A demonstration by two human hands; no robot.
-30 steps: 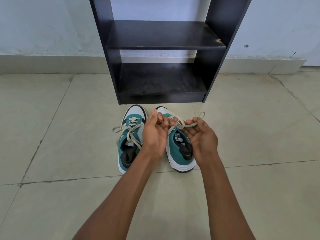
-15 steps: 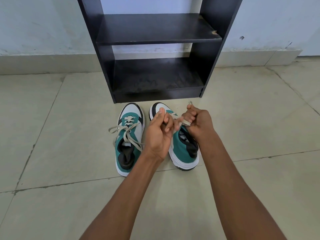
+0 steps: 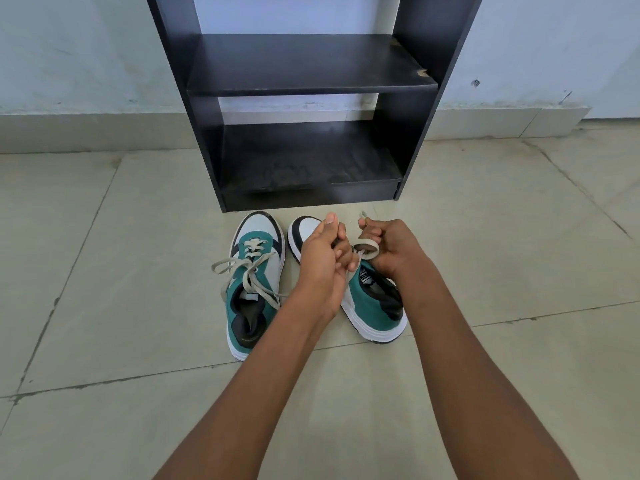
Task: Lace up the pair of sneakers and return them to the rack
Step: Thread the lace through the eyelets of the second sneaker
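Observation:
Two teal, white and black sneakers stand side by side on the tiled floor before a black rack (image 3: 304, 64). The left sneaker (image 3: 254, 289) has beige laces tied loosely, their ends spread over its tongue. Over the right sneaker (image 3: 374, 306), both hands work its beige lace (image 3: 367, 244). My left hand (image 3: 323, 265) pinches one strand between closed fingers. My right hand (image 3: 391, 245) is fisted around a loop of the lace, whose tip sticks up above my thumb. The hands hide the right sneaker's eyelets.
The rack has two bare dark shelves; the lower shelf (image 3: 304, 164) sits just behind the shoes' toes. A pale wall with a skirting (image 3: 86, 126) runs behind. Beige floor tiles (image 3: 104, 341) with dark grout lines spread to both sides.
My hands came together from spread apart with the lace stretched; the right hand curled into a fist around a loop. The view shifted, and the left sneaker stayed put.

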